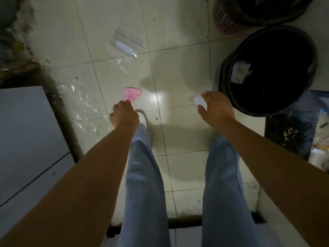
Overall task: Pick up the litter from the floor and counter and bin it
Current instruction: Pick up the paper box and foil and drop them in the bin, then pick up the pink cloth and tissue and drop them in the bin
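White crumpled paper point(200, 99) was pinched in the right hand point(216, 108) beside the black bin point(267, 70), apparently for dropping in, while the left hand point(124, 116), fingers loosely curled and empty, hung above pink litter point(132, 93).

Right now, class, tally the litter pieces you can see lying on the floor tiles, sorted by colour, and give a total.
Clear plastic: 3 (zip bag, small scrap, crumpled wrap)
Pink: 1 (pink scrap)
Total: 4
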Available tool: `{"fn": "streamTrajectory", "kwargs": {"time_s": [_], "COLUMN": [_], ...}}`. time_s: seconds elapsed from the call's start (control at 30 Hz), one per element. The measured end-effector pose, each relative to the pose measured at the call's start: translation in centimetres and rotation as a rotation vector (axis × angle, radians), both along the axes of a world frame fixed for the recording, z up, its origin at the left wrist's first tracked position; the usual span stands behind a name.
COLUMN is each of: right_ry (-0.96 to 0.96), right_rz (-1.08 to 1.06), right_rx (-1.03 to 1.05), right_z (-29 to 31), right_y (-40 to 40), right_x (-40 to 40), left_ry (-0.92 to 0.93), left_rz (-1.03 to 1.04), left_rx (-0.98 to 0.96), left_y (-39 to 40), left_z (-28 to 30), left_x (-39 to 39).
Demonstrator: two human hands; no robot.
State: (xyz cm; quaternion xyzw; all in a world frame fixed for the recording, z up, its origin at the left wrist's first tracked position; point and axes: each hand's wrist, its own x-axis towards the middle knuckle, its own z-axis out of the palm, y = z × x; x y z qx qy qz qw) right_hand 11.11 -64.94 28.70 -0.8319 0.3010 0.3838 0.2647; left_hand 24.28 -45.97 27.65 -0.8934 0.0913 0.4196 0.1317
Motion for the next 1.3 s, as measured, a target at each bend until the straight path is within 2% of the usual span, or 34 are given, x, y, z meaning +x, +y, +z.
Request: {"fn": "streamTrajectory", "kwargs": {"time_s": [0.13, 0.23, 0.43, 0.63, 0.8, 0.9, 1.03, 1.13, 1.3], "right_ry": [0.135, 0.162, 0.102, -0.009, -0.058, -0.013, 0.129, 0.256, 0.273], "right_rz": [-0.047, -0.056, -0.073, 0.009, -0.25, -0.36, -0.778, -0.978, -1.156], "right_rx": [-0.003, 0.044, 0.082, 0.008, -0.06, -0.115, -0.31, -0.412, -0.413], "right_z": [-4.8, -9.8, -22.6, -31.1, -32.5, -32.1, -31.9, -32.8, -35.5], "right_y": [5.7, 9.9, 13.3, 12.3, 11.9, 10.3, 6.2, 3.8, 2.4], "right_x": [1.4, 2.6, 7.2, 7.0, 5.3, 3.5, 0.7, -1.7, -3.8], "left_ry": [0.089, 0.147, 0.061, 0.076, -0.008, 0.084, 0.222, 0.284, 0.287], "left_rz": [0.065, 0.01, -0.1, -0.008, -0.088, -0.156, -0.077, -0.11, -0.326], "left_rx": [0.008, -0.022, -0.11, -0.078, -0.197, -0.36, -0.577, -0.698, -0.686], "left_y": [2.8, 4.3, 6.1, 6.0, 7.2, 6.3, 0.7, -3.0, -5.3], "left_z": [-5.7, -11.0, -23.1, -32.7, -33.9, -32.6, -30.4, -30.2, -32.2], "left_x": [1.8, 2.4, 5.5, 3.9, 3.7, 2.9, 1.3, 1.2, 1.4]}}
